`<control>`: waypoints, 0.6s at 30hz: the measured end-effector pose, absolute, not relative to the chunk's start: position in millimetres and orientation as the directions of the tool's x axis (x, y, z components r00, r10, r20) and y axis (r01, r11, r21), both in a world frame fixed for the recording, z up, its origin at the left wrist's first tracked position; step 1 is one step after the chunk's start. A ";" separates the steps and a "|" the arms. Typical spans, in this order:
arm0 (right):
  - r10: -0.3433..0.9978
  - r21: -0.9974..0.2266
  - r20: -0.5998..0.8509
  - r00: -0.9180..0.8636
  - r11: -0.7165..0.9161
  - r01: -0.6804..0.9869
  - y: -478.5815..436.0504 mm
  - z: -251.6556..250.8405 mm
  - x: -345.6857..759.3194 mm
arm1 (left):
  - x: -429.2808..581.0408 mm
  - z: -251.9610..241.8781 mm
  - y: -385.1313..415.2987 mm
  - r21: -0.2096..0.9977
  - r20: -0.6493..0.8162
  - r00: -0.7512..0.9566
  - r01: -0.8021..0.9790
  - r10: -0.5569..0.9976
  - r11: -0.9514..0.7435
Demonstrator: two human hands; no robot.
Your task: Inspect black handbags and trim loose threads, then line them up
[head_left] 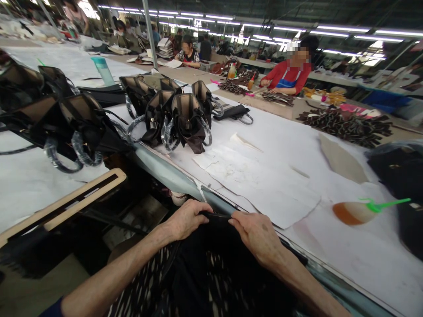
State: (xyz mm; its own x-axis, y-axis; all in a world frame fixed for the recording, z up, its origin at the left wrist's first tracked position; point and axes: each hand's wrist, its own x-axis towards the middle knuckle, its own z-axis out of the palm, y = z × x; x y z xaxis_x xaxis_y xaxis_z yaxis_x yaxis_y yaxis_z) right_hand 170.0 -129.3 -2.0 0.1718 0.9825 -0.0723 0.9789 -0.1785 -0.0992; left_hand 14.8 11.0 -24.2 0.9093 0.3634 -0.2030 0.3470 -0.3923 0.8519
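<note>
My left hand (185,219) and my right hand (256,235) are both closed on the top edge of a black bag piece (216,218) at the near edge of the white worktable (297,163). The fingers curl over that dark edge, with the two hands a short gap apart. Below them lies dark patterned fabric (198,281) over my lap. A sheet of white paper (261,185) lies on the table just beyond my hands.
Several black handbags (181,114) with wrapped handles stand on the table to the left, more (66,119) on the adjoining table. An orange glue bottle with green nozzle (357,211) lies at right. A person in red (291,75) works at the far table beside dark leather strips (346,125).
</note>
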 end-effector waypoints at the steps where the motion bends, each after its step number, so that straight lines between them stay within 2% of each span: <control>1: 0.982 -0.101 -0.074 0.172 -0.179 0.979 -129.1 -2.2 170.0 | 14.9 -23.6 11.2 0.853 -0.207 0.907 0.351 0.366 -0.387; 10: 0.979 -0.135 -0.098 0.178 -0.191 0.972 -129.0 -0.9 167.1 | 15.9 -31.6 10.9 0.916 -0.262 0.882 0.355 0.392 -0.185; 18: 0.977 -0.140 -0.100 0.186 -0.199 0.970 -131.6 -3.9 169.6 | 17.9 -38.8 5.4 0.933 -0.275 0.854 0.348 0.441 -0.091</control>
